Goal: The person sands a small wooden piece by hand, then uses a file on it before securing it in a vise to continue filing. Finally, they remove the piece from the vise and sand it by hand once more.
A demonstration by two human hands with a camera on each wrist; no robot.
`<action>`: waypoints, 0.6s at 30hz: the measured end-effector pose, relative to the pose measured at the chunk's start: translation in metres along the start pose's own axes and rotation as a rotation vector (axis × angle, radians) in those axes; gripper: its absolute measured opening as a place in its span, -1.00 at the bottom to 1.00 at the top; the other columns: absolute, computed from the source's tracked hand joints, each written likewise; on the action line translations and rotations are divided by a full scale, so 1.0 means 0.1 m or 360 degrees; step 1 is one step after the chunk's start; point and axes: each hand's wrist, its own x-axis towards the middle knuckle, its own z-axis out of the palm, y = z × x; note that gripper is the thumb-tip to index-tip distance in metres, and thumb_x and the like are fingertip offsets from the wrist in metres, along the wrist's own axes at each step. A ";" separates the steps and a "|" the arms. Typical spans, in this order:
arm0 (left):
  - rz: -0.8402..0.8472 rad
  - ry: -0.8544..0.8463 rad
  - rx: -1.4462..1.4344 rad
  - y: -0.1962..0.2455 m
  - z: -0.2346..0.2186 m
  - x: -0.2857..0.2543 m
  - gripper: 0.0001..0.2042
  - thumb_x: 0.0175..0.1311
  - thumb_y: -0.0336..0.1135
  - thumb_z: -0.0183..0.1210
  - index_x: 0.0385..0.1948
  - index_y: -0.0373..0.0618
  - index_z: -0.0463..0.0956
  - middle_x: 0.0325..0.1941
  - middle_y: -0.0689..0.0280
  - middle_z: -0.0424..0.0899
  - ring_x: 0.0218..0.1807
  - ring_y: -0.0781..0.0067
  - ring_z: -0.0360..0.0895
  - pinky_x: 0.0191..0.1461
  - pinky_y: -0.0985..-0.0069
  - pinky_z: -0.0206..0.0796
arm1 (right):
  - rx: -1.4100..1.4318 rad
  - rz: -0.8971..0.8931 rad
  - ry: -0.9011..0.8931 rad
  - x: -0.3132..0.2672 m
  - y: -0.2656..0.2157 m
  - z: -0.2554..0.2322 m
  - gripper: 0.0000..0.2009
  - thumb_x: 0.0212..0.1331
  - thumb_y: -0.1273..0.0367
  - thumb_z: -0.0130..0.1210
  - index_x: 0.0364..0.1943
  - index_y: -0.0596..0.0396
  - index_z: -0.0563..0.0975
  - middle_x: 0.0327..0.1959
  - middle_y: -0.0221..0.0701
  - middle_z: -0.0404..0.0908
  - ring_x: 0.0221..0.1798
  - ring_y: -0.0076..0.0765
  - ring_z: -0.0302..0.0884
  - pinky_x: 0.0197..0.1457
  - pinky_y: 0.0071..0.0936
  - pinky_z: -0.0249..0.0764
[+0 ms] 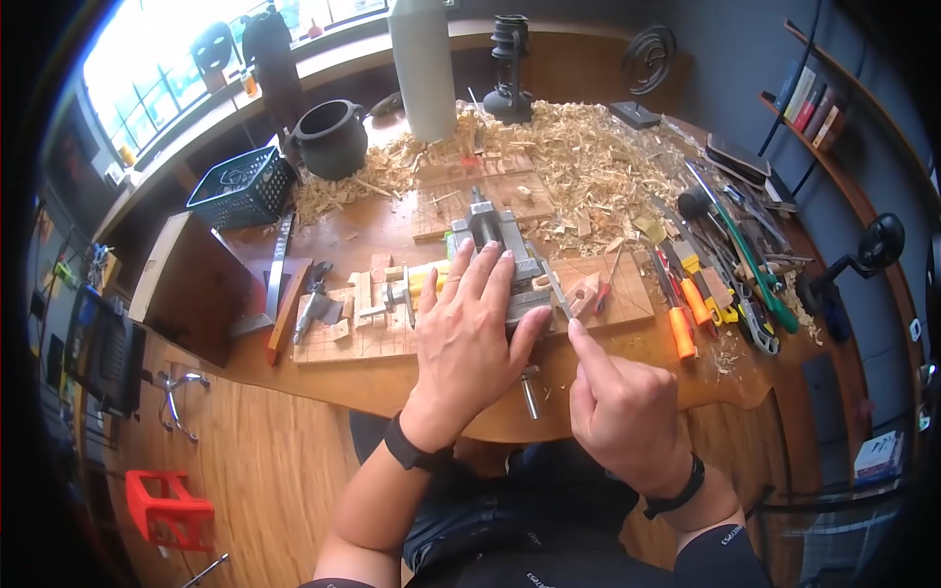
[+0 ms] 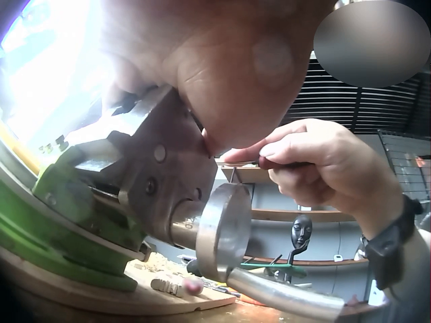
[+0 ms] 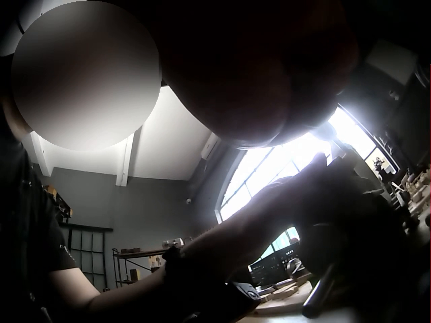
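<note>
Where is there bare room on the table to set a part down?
Mostly bare tabletop shows between the teal basket, the wood shavings and the wooden board. A narrow bare strip runs along the near edge, in front of the board and left of the left hand. It is crowded at right, with hand tools, and at the back, under shavings.

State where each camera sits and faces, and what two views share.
Head: on the head, facing forward and down at the vise; left hand, right hand show.
Left wrist: at that wrist, facing the vise; left hand above, right hand beyond.
Right wrist: at that wrist, facing ceiling and window; right hand above, left arm across.
First two share the vise.
</note>
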 end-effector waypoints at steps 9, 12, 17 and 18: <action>-0.0020 -0.0002 0.0020 0.01 -0.02 0.00 -0.44 0.35 0.01 0.22 0.24 -0.23 0.52 0.37 0.03 0.54 0.51 -0.10 0.34 0.51 -0.04 0.12 | 0.0189 0.0023 0.0145 0.00 0.00 0.05 -0.63 0.17 0.55 0.12 0.09 0.26 0.64 -0.59 -0.12 0.59 -0.53 0.02 0.62 -0.40 -0.12 0.51; -0.0029 -0.0014 -0.0039 0.01 0.00 -0.02 -0.41 0.37 0.06 0.20 0.24 -0.26 0.52 0.35 0.00 0.56 0.49 -0.10 0.36 0.52 -0.07 0.10 | 0.0133 0.0007 0.0111 -0.04 0.05 0.08 -0.60 0.15 0.51 0.14 0.13 0.24 0.63 -0.59 -0.18 0.60 -0.54 -0.03 0.63 -0.42 -0.14 0.53; -0.0026 0.0000 -0.0058 0.01 0.01 -0.02 -0.43 0.36 0.03 0.22 0.24 -0.22 0.52 0.37 0.02 0.54 0.49 -0.11 0.35 0.51 -0.09 0.10 | 0.0070 -0.0012 0.0144 0.06 0.08 0.15 -0.58 0.13 0.46 0.16 0.14 0.20 0.63 -0.63 -0.24 0.58 -0.59 -0.08 0.62 -0.44 -0.14 0.54; -0.0026 -0.0003 -0.0056 0.00 0.00 -0.02 -0.43 0.35 0.02 0.22 0.24 -0.23 0.52 0.36 0.02 0.54 0.49 -0.11 0.35 0.51 -0.09 0.10 | 0.0070 -0.0016 0.0148 0.03 0.06 0.14 -0.58 0.13 0.46 0.16 0.14 0.20 0.63 -0.63 -0.24 0.58 -0.59 -0.08 0.62 -0.44 -0.14 0.54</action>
